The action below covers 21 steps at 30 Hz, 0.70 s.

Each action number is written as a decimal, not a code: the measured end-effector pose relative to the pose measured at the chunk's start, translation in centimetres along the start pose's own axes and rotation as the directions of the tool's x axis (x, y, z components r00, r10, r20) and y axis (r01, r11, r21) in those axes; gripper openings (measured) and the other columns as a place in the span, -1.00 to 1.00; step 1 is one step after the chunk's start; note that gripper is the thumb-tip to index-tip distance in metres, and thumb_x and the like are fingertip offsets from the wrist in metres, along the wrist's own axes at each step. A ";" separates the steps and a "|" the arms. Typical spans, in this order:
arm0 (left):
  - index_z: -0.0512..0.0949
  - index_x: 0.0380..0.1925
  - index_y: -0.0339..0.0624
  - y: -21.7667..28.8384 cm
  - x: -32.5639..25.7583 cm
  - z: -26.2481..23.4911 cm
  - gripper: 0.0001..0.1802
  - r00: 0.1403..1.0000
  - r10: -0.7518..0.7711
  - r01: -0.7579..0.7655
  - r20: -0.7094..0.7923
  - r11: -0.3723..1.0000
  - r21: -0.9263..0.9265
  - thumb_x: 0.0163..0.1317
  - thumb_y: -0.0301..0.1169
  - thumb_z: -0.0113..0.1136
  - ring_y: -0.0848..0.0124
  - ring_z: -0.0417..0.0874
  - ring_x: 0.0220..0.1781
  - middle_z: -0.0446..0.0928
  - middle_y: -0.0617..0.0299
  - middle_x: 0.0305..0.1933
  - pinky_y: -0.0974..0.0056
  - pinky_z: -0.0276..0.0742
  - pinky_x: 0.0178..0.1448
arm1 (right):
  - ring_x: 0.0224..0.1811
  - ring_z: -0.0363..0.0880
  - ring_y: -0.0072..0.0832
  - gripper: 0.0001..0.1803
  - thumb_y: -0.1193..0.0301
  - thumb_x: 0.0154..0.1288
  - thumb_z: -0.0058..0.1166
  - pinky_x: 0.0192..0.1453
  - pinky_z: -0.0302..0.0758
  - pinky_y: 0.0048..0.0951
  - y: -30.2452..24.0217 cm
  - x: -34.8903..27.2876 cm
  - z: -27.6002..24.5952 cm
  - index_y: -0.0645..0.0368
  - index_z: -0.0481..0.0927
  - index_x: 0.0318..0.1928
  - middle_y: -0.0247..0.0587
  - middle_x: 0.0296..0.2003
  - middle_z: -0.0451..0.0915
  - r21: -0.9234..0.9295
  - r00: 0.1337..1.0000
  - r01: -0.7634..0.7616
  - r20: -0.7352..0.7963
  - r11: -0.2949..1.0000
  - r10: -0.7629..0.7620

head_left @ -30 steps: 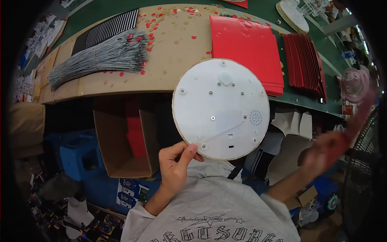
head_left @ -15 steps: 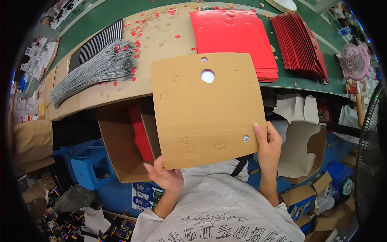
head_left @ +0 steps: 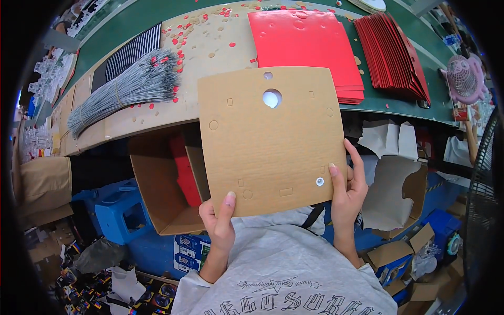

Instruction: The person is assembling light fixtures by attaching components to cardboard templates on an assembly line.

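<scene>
I have one square cardboard sheet point(head_left: 268, 144) in front of me, in both hands, just off the near edge of the desk point(head_left: 377, 98). My left hand point(head_left: 219, 224) pinches its lower left corner, thumb on the face; my right hand point(head_left: 347, 191) is closed on the right edge, thumb in front and forefinger straight along the side. Three openings go through the sheet, with something white behind the lower right one. Below the desk, a tall open box point(head_left: 152, 173) has red material point(head_left: 185, 176) inside. Black lettering and star outlines mark my grey shirt point(head_left: 294, 252). On the desk I count two red piles, one of flat sheets point(head_left: 296, 42) and one of folded cards point(head_left: 391, 58), plus one tied bundle of grey wires point(head_left: 123, 84).
</scene>
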<state>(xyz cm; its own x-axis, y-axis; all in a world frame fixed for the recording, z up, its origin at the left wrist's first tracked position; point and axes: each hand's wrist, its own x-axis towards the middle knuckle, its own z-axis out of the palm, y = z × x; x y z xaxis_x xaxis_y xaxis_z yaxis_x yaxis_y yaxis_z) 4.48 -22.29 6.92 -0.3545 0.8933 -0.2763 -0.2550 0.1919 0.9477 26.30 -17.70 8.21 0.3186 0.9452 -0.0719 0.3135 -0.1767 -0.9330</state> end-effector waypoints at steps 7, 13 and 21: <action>0.42 0.24 -0.41 3.3 2.6 -2.7 -0.42 0.972 0.027 -0.094 0.233 0.955 0.281 0.25 -0.41 0.31 0.47 0.56 -0.02 0.61 0.11 0.02 0.33 0.44 0.07 | -0.48 0.52 -0.75 -0.38 0.56 0.35 0.22 -0.36 0.45 -0.61 -0.4 0.0 -0.2 0.15 0.47 0.42 -0.19 -0.45 0.71 -0.043 0.994 0.081 0.077 0.996 -0.077; 0.01 0.58 -0.23 5.6 6.6 0.6 -0.04 0.970 0.077 -0.141 0.231 0.951 0.274 0.22 -0.53 0.27 0.24 0.52 0.34 0.41 -0.08 0.37 0.15 0.36 0.46 | -0.37 0.67 -0.66 -0.45 0.58 0.27 0.29 -0.26 0.59 -0.58 -1.0 -0.1 -1.1 0.22 0.59 0.30 -0.07 -0.27 0.78 -0.101 0.978 0.183 0.122 0.978 -0.171; 0.18 0.56 -0.17 5.2 7.5 0.9 -0.12 0.934 0.098 -0.185 0.343 0.956 0.229 0.21 -0.62 0.23 0.21 0.41 0.48 0.34 -0.08 0.50 0.17 0.32 0.52 | 0.55 0.23 0.02 -0.40 0.52 0.15 0.33 0.52 0.30 -0.08 -3.8 5.7 -0.7 0.04 0.64 0.27 0.10 0.50 0.27 -0.388 0.762 0.633 0.466 0.670 -0.450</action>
<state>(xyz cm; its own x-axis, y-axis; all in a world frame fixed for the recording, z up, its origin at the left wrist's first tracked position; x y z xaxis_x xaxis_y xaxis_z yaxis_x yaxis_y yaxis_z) 1.34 -14.20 9.95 -0.0472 0.9928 -0.1099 0.0275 0.1113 0.9934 27.52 -11.82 11.63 -0.3156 0.9275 0.2004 0.7589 0.3735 -0.5334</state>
